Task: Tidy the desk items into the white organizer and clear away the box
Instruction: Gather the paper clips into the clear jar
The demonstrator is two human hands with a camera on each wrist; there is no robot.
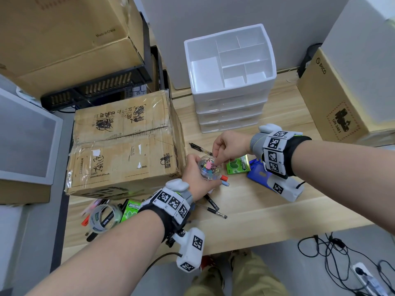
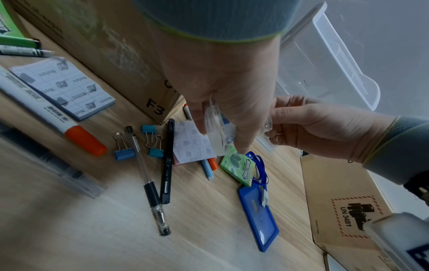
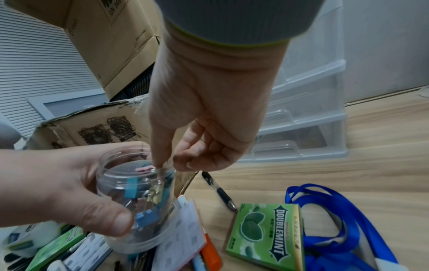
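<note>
My left hand [image 1: 193, 175] grips a clear plastic jar [image 1: 208, 168] part full of coloured binder clips, above the desk. My right hand [image 1: 215, 160] pinches a pink binder clip [image 3: 145, 169] by its wire handle at the jar's mouth [image 3: 134, 192]. The white organizer [image 1: 230, 88] stands behind, its top compartments bare. The taped cardboard box [image 1: 124, 142] sits to its left. On the desk lie gum packs [image 1: 238, 165], a blue badge holder [image 1: 259, 174], pens [image 1: 213, 210], markers [image 1: 224, 178], a tape roll [image 1: 105, 216], loose binder clips [image 2: 124, 154] and a notes pad [image 2: 62, 86].
A PICO carton [image 1: 342, 99] stands at the desk's right end. Large cartons [image 1: 64, 35] on a black rack [image 1: 96, 88] rise at the back left. Cables [image 1: 331, 248] and a power strip lie on the floor beyond the desk's near edge.
</note>
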